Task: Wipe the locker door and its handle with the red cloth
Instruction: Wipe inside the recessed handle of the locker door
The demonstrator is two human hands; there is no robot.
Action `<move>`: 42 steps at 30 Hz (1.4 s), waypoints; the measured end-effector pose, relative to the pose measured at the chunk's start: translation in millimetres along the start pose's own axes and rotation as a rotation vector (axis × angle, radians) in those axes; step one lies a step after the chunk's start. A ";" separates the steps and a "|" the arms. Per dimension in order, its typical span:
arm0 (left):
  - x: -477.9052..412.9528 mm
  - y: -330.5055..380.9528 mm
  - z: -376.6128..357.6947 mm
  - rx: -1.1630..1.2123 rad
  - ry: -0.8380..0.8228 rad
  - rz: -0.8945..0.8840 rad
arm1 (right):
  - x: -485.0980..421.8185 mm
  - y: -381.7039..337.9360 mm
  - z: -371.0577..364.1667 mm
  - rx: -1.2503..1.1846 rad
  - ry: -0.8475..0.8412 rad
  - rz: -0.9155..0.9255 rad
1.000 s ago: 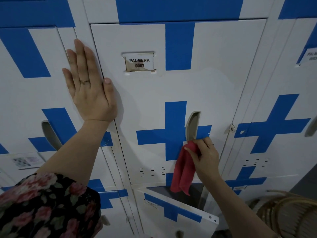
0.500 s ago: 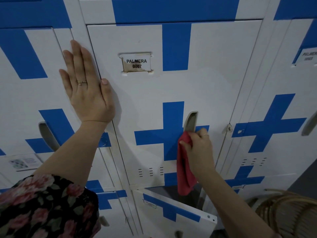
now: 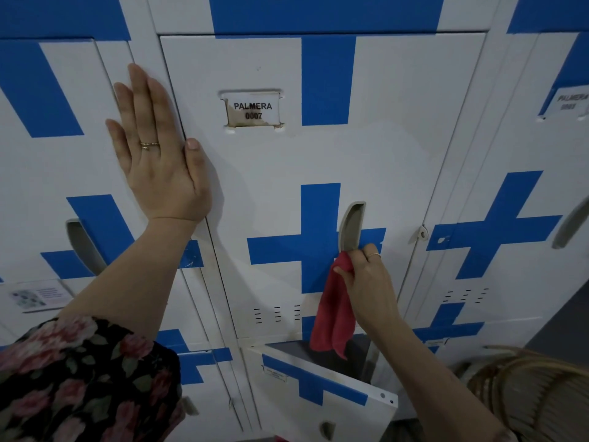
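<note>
The white locker door [image 3: 264, 180] with blue crosses carries a label reading PALMERA 0007. Its grey recessed handle [image 3: 352, 226] sits right of centre. My right hand [image 3: 369, 282] grips the red cloth [image 3: 334, 311] and presses the bunched top against the handle's lower end, while the rest of the cloth hangs down. My left hand [image 3: 156, 148] lies flat, fingers together, on the seam between this door and the locker to its left.
A lower locker door [image 3: 318, 400] hangs open below, tilted outward under the cloth. Neighbouring lockers [image 3: 510, 186] stand on both sides. A wicker chair [image 3: 535, 393] is at the bottom right. A floral sleeve [image 3: 79, 378] covers my left upper arm.
My right hand has moved the bunched cloth a little upward along the handle's lower end. My left hand has stayed flat on the lockers.
</note>
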State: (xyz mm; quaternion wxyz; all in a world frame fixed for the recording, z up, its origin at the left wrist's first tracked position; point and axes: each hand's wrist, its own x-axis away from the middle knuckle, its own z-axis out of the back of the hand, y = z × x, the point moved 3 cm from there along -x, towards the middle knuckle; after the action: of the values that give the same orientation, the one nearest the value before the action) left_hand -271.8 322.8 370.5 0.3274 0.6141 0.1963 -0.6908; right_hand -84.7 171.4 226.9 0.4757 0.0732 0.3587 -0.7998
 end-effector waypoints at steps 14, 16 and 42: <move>-0.7 0.3 0.2 0.012 0.008 0.008 | -3.8 -7.3 20.8 -0.362 0.140 -0.186; -0.8 -0.1 0.2 0.007 0.004 0.007 | -13.3 -21.1 30.5 -0.376 0.294 -0.192; -0.7 -1.0 -0.8 0.005 0.004 -0.004 | -10.0 -30.4 8.3 -0.304 0.293 -0.134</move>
State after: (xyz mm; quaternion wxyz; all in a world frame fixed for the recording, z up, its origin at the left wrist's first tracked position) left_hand -271.9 324.1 370.9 0.3241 0.6161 0.1965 -0.6905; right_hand -102.2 181.9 252.9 0.3699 0.0921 0.5446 -0.7470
